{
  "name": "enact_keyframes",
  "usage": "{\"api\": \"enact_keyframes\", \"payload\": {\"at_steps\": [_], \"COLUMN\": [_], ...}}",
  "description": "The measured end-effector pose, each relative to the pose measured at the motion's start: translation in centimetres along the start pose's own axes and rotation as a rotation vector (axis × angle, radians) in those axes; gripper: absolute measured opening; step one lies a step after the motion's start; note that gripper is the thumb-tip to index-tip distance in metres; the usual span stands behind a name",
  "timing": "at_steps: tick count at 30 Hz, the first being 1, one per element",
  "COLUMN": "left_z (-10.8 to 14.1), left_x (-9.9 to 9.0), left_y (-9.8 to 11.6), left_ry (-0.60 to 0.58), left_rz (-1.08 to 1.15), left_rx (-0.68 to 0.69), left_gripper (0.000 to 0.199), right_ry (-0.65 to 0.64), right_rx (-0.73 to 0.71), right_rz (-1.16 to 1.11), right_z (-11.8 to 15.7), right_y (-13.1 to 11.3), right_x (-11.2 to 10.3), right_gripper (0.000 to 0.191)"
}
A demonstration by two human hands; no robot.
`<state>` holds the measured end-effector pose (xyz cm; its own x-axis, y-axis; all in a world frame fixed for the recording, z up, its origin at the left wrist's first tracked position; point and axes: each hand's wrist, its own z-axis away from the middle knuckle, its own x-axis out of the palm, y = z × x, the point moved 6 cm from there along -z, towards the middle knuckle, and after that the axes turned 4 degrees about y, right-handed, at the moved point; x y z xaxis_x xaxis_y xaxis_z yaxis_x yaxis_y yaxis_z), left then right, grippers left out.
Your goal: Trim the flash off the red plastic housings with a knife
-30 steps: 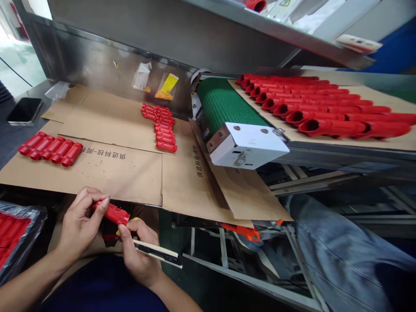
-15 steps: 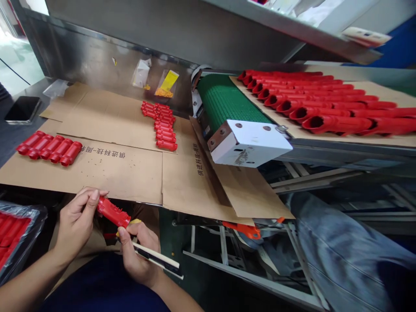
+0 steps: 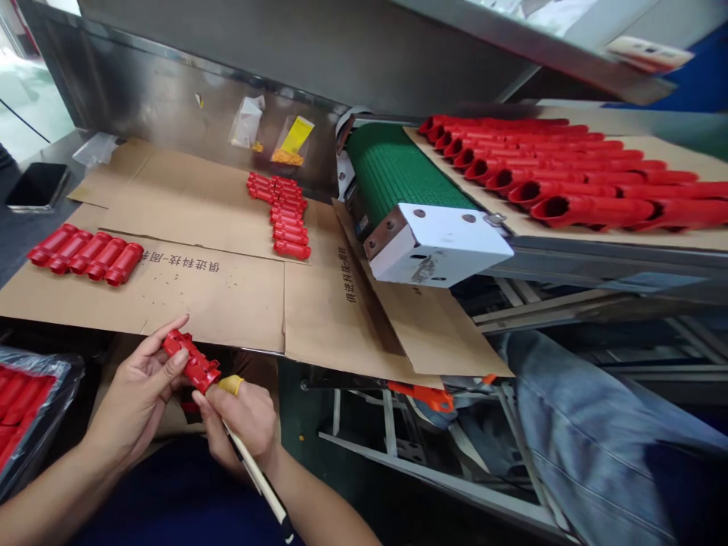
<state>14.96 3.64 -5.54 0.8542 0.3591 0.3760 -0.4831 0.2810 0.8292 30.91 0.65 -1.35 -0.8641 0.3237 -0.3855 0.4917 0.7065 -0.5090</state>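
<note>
A red ribbed plastic tube (image 3: 193,362) is held in front of me, just off the table's front edge. My left hand (image 3: 145,379) grips its upper end between thumb and fingers. At its lower end is my right hand (image 3: 244,421), its fingers closed around a thin cream-and-black tool (image 3: 258,481), whose tip I cannot make out. A yellow wrap (image 3: 231,384) covers one right finger. Five similar red tubes (image 3: 94,256) lie side by side on the cardboard (image 3: 227,303) at the left, and a column of smaller-looking red parts (image 3: 291,249) lies farther back.
A green conveyor (image 3: 398,171) with a white end bracket (image 3: 440,246) stands right of the cardboard, rows of red tubes (image 3: 591,208) beyond. A lined crate (image 3: 68,387) of red parts is lower left. A phone (image 3: 39,186) lies back left. Someone's jeans (image 3: 563,409) show at right.
The held tube has turned about its length, showing its clips, and moved slightly up. My right hand has rotated, and the tool now slants more steeply downward.
</note>
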Motion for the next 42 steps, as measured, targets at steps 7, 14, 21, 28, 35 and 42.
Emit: {"api": "enact_keyframes", "payload": {"at_steps": [7,14,21,28,35,42], "left_z": [0.6,0.0,-0.8,0.4,-0.1,-0.6], "left_x": [-0.2,-0.5,-1.7,-1.2,-0.2,-0.2], "left_y": [0.2,1.1,0.1,0.5,1.0,0.8], "left_ry": [-0.131,-0.008,-0.215,-0.108,-0.015,-0.042], "left_rz": [-0.148,-0.365,-0.315,-0.312,-0.325,0.03], "left_rx": [0.14,0.237,0.163,0.202,0.257,0.038], "left_gripper": [0.074,0.047,0.059,0.071,0.048,0.061], "right_ry": [-0.006,-0.005,0.016,0.024,-0.009,-0.148], "right_rx": [0.318,0.299,0.504,0.584,0.228,0.034], "right_rz": [-0.156,-0.137,-0.279,-0.346,-0.108,0.007], "right_z": [-0.6,0.5,1.4,1.5,0.3,-1.1], "right_y": [1.9,1.3,2.5,3.1,1.1,0.3], "right_x": [-0.9,-0.1,0.1,0.8,0.5,-0.5], "right_gripper": [0.019,0.02,0.025,0.027,0.019,0.02]}}
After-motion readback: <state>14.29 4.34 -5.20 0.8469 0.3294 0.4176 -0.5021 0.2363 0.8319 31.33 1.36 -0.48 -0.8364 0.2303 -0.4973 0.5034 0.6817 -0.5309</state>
